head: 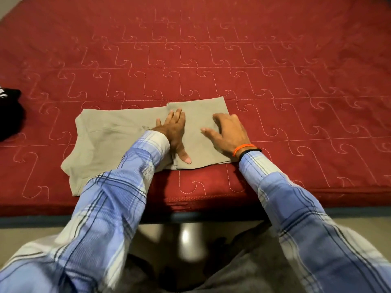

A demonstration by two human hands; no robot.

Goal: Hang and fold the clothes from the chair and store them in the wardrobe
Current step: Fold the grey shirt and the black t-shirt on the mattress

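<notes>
folding is half done: olive garment point(118, 134) lies near the bed's point(275, 70) front edge. left hand point(175, 132) and right hand point(228, 134) press it flat, fingers spread. storing remains.

A khaki garment point(118, 134) is lying flat near the front edge of the red bedcover point(211, 60), partly folded: its right part is sitting doubled over in a neat rectangle, while its left part is spreading out looser, slightly creased, toward the front-left.
</notes>
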